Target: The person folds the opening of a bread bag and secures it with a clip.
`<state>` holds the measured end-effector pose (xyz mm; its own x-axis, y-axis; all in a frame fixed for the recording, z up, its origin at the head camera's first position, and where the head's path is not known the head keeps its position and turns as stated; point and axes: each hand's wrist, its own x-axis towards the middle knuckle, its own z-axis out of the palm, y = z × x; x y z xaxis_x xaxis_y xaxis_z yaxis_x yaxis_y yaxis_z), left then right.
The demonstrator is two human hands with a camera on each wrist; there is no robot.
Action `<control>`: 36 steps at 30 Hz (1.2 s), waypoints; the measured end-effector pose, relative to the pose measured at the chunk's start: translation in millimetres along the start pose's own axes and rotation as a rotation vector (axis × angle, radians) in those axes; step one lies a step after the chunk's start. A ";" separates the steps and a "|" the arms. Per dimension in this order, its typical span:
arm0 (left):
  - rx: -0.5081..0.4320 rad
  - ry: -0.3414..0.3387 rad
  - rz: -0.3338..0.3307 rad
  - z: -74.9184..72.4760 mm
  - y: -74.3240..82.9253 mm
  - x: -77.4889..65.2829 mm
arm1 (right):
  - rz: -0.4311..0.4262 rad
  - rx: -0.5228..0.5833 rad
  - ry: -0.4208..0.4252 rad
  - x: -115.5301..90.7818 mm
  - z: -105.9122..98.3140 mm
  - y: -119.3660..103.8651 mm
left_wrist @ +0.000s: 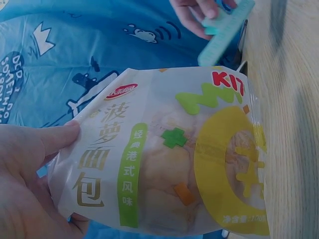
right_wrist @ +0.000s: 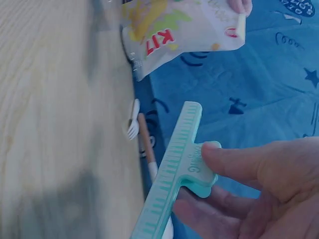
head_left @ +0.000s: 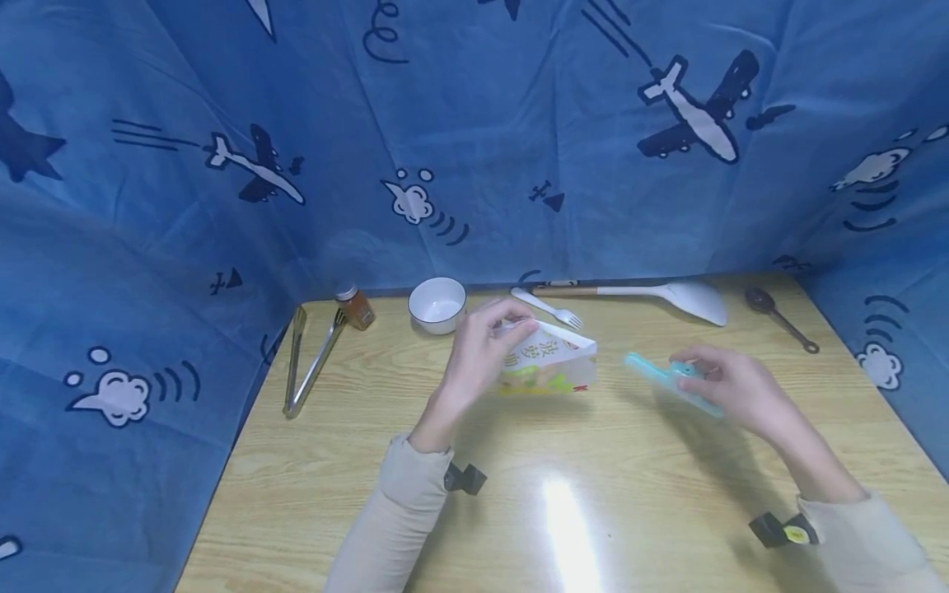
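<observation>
My left hand (head_left: 482,346) pinches the top edge of a packaged bread bag (left_wrist: 164,154), white with green and yellow print and a clear window. In the head view the bread bag (head_left: 544,362) is held up over the middle of the table, its top folded over. Off to the right, my right hand (head_left: 734,387) holds a long teal bag clip (right_wrist: 172,172) by its handle tabs, thumb on one side and fingers on the other. The clip (head_left: 652,372) is apart from the bag, its bar pointing toward it.
Along the table's back edge stand a spice jar (head_left: 356,308) and a white bowl (head_left: 437,305), with a white fork (head_left: 547,307) and a white spatula (head_left: 693,301) beside them. Metal tongs (head_left: 311,371) lie at left, a brown spoon (head_left: 780,318) at right. A blue curtain (head_left: 474,148) hangs behind.
</observation>
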<state>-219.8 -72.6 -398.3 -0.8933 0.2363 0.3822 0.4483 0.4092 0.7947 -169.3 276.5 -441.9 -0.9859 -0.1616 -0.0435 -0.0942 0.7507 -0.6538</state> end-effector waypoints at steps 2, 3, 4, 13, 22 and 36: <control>-0.001 0.003 0.000 -0.5 0.2 0.1 | -0.013 0.039 0.047 -0.5 -1.9 -5.1; -0.001 0.005 0.001 -0.7 0.3 0.2 | -0.024 0.055 0.074 -0.5 -3.0 -7.4; -0.001 0.007 0.002 -1.0 0.5 0.2 | -0.029 0.068 0.103 -0.4 -3.8 -9.8; -0.005 -0.004 -0.009 -3.6 1.7 -0.6 | -0.137 0.152 0.275 6.0 -10.0 -29.8; 0.015 -0.002 0.007 -3.3 2.2 0.1 | -0.148 0.153 0.213 14.0 -7.9 -62.3; 0.053 -0.023 0.046 -2.4 9.3 -1.4 | -0.176 0.170 0.119 24.8 1.1 -86.3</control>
<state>-214.4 -71.3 -390.4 -0.8710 0.2760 0.4065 0.4906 0.4430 0.7504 -185.4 207.0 -387.4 -0.9668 -0.1959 0.1644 -0.2506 0.5982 -0.7611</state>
